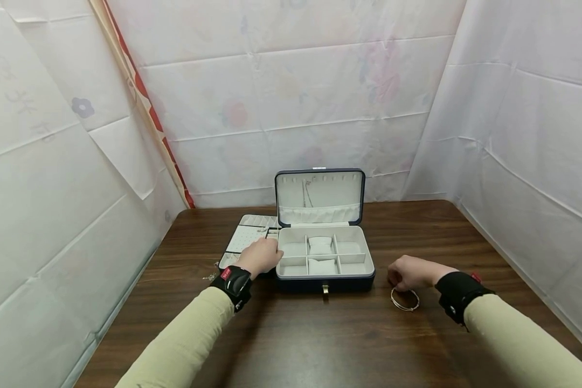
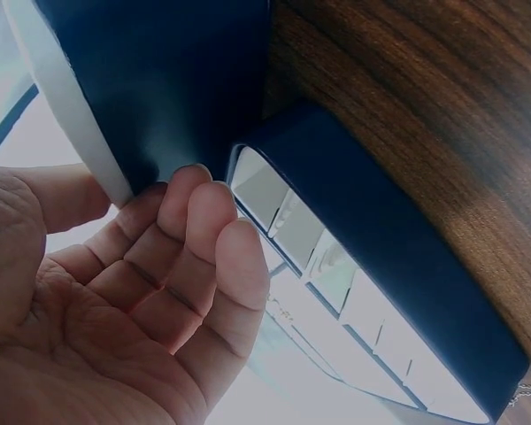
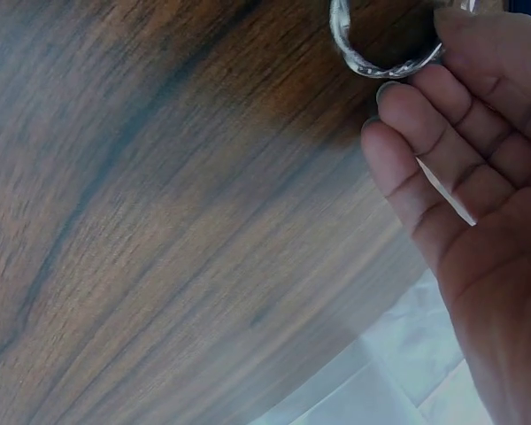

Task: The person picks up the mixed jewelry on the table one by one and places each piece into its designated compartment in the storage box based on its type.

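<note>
A navy jewelry box (image 1: 300, 284) with a white lining stands with its lid up; two white cushions sit in its middle compartments. My left hand (image 1: 261, 255) pinches the box's left wall, thumb on the white rim and fingertips against the navy outside (image 2: 168, 80). Just left of the box, partly behind that hand, lies a navy-edged tray (image 2: 372, 230) with slots and small jewelry. To the right of the box, my right hand (image 1: 412, 273) pinches a twisted silvery bangle (image 3: 363, 66) between thumb and fingers, low over the table.
A thin necklace (image 1: 304, 193) hangs inside the raised lid (image 1: 341, 194). A small chain (image 1: 208, 277) lies on the brown wooden table (image 1: 320, 345) by the tray's left corner. White patterned sheets (image 1: 291, 97) rise behind and along both sides of the table.
</note>
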Demonstrator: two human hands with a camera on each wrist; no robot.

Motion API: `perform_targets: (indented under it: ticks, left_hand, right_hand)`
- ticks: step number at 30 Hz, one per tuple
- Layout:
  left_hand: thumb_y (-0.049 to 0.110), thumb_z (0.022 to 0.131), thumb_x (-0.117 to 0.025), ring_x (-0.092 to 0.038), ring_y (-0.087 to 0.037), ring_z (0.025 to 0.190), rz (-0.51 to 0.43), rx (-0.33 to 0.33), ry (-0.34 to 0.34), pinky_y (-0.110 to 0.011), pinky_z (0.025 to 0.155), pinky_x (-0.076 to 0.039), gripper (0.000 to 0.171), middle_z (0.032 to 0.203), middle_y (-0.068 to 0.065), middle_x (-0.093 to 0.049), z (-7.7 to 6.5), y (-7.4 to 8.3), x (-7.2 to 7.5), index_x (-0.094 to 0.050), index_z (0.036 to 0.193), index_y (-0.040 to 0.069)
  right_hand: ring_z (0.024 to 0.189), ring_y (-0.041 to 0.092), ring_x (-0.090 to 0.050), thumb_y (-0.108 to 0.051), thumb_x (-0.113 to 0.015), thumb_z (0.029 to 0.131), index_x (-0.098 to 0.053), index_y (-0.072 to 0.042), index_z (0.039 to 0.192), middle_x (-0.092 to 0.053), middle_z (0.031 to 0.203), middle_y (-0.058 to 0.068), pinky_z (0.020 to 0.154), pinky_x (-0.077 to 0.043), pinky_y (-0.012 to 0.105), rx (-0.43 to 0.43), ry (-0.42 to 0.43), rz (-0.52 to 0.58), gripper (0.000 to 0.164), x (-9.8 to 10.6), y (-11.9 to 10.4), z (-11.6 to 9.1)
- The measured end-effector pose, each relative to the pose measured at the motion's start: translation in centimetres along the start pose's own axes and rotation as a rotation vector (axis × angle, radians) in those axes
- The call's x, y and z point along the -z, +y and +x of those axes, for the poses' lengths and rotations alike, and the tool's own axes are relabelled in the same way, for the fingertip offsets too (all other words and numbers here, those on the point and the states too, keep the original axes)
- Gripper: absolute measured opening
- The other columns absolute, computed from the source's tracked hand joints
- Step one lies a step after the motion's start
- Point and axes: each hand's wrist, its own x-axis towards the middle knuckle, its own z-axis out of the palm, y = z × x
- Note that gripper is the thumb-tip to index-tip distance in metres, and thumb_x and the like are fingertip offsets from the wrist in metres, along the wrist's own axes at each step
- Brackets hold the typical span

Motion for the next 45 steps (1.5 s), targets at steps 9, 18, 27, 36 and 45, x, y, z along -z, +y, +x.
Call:
perform_targets:
  ticks: [9,18,27,36,45]
  left_hand:
    - [0.025,0.102,-0.057,-0.054,-0.019,0.064,-0.004,-0.002,0.008,-0.039,0.059,-0.045,0.037,0.068,-0.002,-0.054,0.0,0.0,0.0,-0.055,0.068,0.012]
    - [0.025,0.102,-0.057,-0.056,-0.02,0.066,-0.003,-0.005,0.0,-0.04,0.061,-0.047,0.033,0.071,-0.003,-0.059,-0.1,0.0,0.0,-0.06,0.073,0.011]
    - [0.026,0.103,-0.056,-0.057,-0.02,0.067,-0.009,0.001,-0.008,-0.041,0.063,-0.048,0.031,0.073,-0.003,-0.06,-0.1,0.1,0.1,-0.062,0.076,0.011]
    - [0.025,0.104,-0.056,-0.056,-0.02,0.069,-0.009,0.012,-0.013,-0.042,0.066,-0.049,0.032,0.073,-0.003,-0.058,0.1,0.0,-0.3,-0.059,0.075,0.011]
    - [0.025,0.104,-0.055,-0.056,-0.019,0.066,-0.022,0.009,-0.02,-0.039,0.064,-0.047,0.032,0.072,-0.003,-0.058,0.2,0.0,-0.3,-0.06,0.076,0.011]
  right_hand:
    - [0.064,0.001,-0.048,-0.002,-0.073,0.081,-0.065,-0.015,0.08,-0.056,0.074,-0.011,0.059,-0.043,0.024,0.032,0.003,-0.013,0.015,-0.1,0.2,0.1]
    - [0.064,-0.001,-0.046,-0.001,-0.073,0.079,-0.066,-0.014,0.079,-0.056,0.073,-0.013,0.059,-0.043,0.022,0.069,0.019,-0.032,0.015,-0.1,0.1,0.0]
    - [0.064,-0.001,-0.047,0.0,-0.072,0.079,-0.066,-0.015,0.079,-0.056,0.073,-0.013,0.059,-0.043,0.022,0.064,0.015,-0.014,0.016,-0.2,0.1,0.0]
    - [0.06,-0.001,-0.044,0.002,-0.069,0.074,-0.062,-0.014,0.075,-0.053,0.069,-0.012,0.055,-0.04,0.021,0.065,0.022,-0.016,0.018,-0.2,0.0,0.2]
    - [0.063,0.003,-0.049,0.0,-0.068,0.081,-0.065,-0.015,0.081,-0.057,0.073,-0.01,0.058,-0.044,0.024,0.001,0.042,0.006,0.015,1.1,-0.1,0.7]
